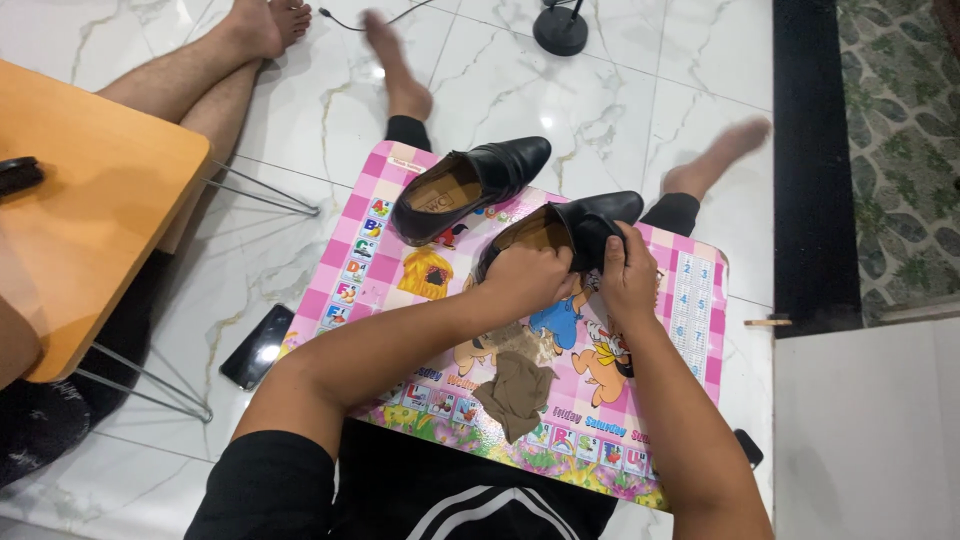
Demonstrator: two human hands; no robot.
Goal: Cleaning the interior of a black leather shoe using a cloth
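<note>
Near mat (pixel 350 250) far edge: stiff, light black shoe (pixel 585 225), clamped by left hand (pixel 525 278) at opening, right hand (pixel 628 275) over vamp; grip heel collar.

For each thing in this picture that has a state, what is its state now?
Left hand: gripping the near shoe at its opening.
Right hand: closed around the same shoe's side.
Near black shoe: held on the mat.
Far black shoe: resting free, upright.
Brown cloth: crumpled, untouched.
Phone: lying flat, screen dark.
</note>
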